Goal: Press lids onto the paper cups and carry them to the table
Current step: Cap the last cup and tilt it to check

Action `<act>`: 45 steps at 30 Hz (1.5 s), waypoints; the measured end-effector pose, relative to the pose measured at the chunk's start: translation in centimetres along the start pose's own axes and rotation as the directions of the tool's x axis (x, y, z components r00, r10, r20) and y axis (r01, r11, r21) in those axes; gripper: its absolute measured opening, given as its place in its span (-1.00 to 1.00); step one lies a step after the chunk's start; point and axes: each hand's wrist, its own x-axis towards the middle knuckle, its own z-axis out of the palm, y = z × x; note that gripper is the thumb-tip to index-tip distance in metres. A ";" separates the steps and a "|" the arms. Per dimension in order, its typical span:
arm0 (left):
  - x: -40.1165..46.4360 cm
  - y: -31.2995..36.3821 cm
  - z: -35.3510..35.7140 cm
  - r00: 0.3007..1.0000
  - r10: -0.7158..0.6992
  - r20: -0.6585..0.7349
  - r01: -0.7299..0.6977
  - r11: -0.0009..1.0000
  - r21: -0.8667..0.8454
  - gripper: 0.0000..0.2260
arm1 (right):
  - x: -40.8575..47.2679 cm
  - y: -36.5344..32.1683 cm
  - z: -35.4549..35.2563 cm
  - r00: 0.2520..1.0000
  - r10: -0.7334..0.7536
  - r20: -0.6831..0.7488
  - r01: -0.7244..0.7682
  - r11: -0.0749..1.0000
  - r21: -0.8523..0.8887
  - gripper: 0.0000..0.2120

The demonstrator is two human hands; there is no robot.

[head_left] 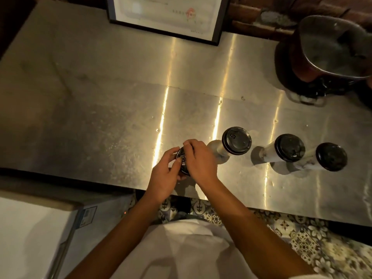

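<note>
Pressing a black lid (182, 160) down at centre frame, our left hand (165, 174) and right hand (198, 160) both clasp it — its cup is hidden beneath. Right of us stand three lidded cups (236, 140) on the steel counter (100, 117). Next — seat the rim evenly, then carry.

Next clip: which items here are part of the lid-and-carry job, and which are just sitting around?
Job items:
- black lid gripped in left hand and right hand
- three lidded paper cups on the steel counter: nearest, middle, far-right

Just sitting around:
- metal pot, back right
- framed document against the wall
- white box, lower left
</note>
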 end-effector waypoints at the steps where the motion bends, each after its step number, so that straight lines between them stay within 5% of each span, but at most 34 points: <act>1: 0.0 -0.1 -0.1 1.000 -0.001 0.009 0.001 1.000 -0.004 -0.71 | 0.0 0.3 0.3 1.000 -0.011 -0.027 0.010 1.000 -0.019 -0.58; 7: 0.3 -0.7 -0.3 0.997 0.022 0.069 -0.023 1.000 0.011 -0.62 | 0.3 0.7 0.6 0.992 -0.089 -0.086 0.074 0.983 -0.166 -0.55; 14: 0.2 -0.6 -0.3 0.995 0.033 0.098 -0.031 0.999 -0.013 -0.68 | 3.3 0.2 -0.1 0.986 0.033 0.165 0.026 0.939 -0.342 -0.63; 21: -0.1 -1.6 0.5 0.994 0.014 0.111 -0.015 1.000 0.010 -0.62 | 2.2 0.9 0.7 0.992 -0.122 -0.014 0.101 0.874 -0.475 -0.66; 32: 0.5 -0.8 -0.1 0.993 0.009 0.121 -0.019 0.996 0.082 -0.65 | 2.8 0.9 1.0 0.994 -0.090 -0.063 0.059 0.922 -0.383 -0.59; 36: 0.4 0.0 0.2 0.994 -0.045 0.104 0.042 0.999 0.031 -0.64 | 3.3 0.5 0.7 0.999 -0.027 0.045 0.042 0.914 -0.404 -0.54; 40: 0.0 1.9 0.5 0.984 -0.174 0.048 0.179 0.975 -0.134 -0.75 | 3.6 -0.9 -1.3 0.949 0.198 0.244 -0.094 0.920 -0.380 -0.39; 45: -0.4 4.0 -0.4 0.988 -0.157 0.005 0.156 0.978 -0.140 -0.74 | 2.1 -2.9 -4.8 0.951 0.163 0.263 -0.085 0.955 -0.283 -0.38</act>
